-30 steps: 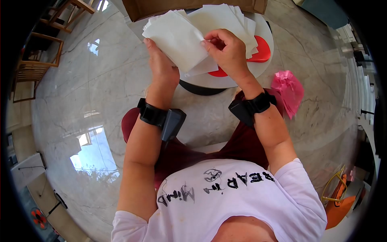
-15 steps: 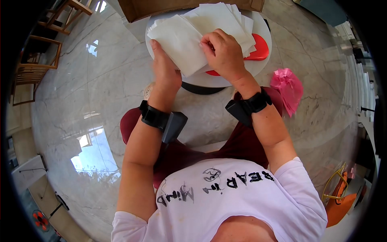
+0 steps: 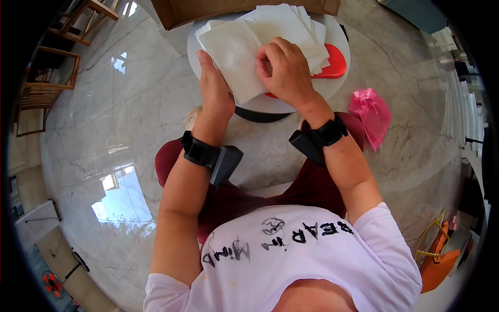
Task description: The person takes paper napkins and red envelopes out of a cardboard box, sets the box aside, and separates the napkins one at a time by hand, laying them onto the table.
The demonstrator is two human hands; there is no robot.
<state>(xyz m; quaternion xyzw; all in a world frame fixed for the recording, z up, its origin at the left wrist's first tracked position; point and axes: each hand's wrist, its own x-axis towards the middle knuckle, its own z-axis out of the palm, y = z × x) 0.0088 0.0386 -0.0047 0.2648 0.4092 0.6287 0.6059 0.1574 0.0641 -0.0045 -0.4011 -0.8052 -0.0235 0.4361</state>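
While the left hand (image 3: 214,87) sits against the left edge of the near paper stack (image 3: 228,60), thumb up along the side, the right hand (image 3: 287,73) is curled over that stack's right part. Left: fingers hidden from where I stand, can't tell if they grasp or just brace. Right: thumb and forefinger bent toward each other in a loop, tips turned down; can't tell if a sheet is pinched. Near stack lies slanted over the round white table (image 3: 339,34), in front of a cardboard box (image 3: 182,11). Second paper stack (image 3: 283,22), fanned, is just behind and to the right. Red patch (image 3: 333,63) shows beside it. Pink bag (image 3: 370,115) on floor, right of the person's knee.
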